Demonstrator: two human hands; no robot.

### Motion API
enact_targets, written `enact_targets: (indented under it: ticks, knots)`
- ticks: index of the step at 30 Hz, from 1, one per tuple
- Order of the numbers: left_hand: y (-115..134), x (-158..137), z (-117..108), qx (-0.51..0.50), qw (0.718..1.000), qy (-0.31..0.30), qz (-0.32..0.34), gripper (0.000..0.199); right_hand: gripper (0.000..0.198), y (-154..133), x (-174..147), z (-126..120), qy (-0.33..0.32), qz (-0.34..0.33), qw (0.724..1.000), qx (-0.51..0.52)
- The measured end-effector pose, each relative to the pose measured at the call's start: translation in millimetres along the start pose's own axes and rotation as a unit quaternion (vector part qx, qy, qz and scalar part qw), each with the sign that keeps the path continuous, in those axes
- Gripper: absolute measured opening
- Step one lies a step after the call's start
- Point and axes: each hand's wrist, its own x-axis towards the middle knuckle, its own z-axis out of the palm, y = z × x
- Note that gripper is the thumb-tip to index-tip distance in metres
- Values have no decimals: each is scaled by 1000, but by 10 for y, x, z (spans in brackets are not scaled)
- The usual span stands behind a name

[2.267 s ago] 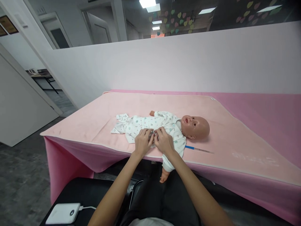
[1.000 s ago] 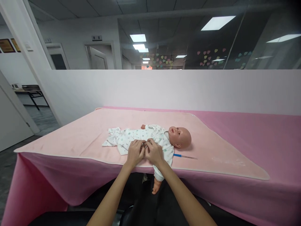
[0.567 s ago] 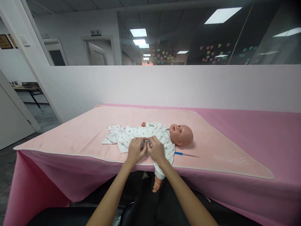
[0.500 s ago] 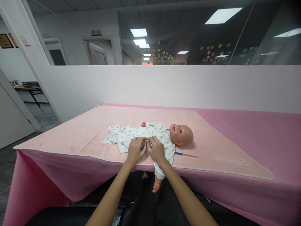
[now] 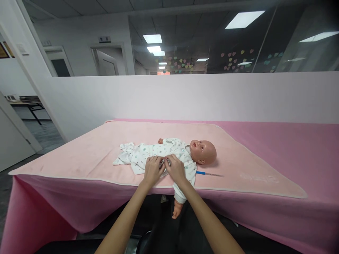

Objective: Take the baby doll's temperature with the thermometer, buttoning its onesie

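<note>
1. Outfit: its near edge lies bunched in our grip, the rest spreading beyond over the doll.
2. Our left hand and right hand meet, fingers bent, both pinching that edge; our arms reach forward, converging on it.
3. The doll lies on its back on the blanket, head to our right.
4. Behind rises a white wall.

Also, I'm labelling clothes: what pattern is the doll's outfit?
The outfit is white with small scattered prints (head view).
</note>
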Motion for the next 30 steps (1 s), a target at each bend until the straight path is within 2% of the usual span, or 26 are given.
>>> enact_targets:
  ticks: [11, 15, 25, 30]
  knots:
    - [-118, 2, -4, -162, 985, 33, -42, 15, 20, 12, 1, -12, 29, -7, 999, 42]
    - [-120, 4, -15, -181, 982, 28, -39, 14, 21, 7, 7, -21, 14, -13, 999, 39]
    - [-134, 1, -8, -262, 958, 60, -97, 11, 22, 2, -6, -17, -7, 1, 1000, -9]
    - [-115, 3, -31, -257, 959, 55, -102, 22, 23, 9, -11, -15, -2, 1, 1000, -2]
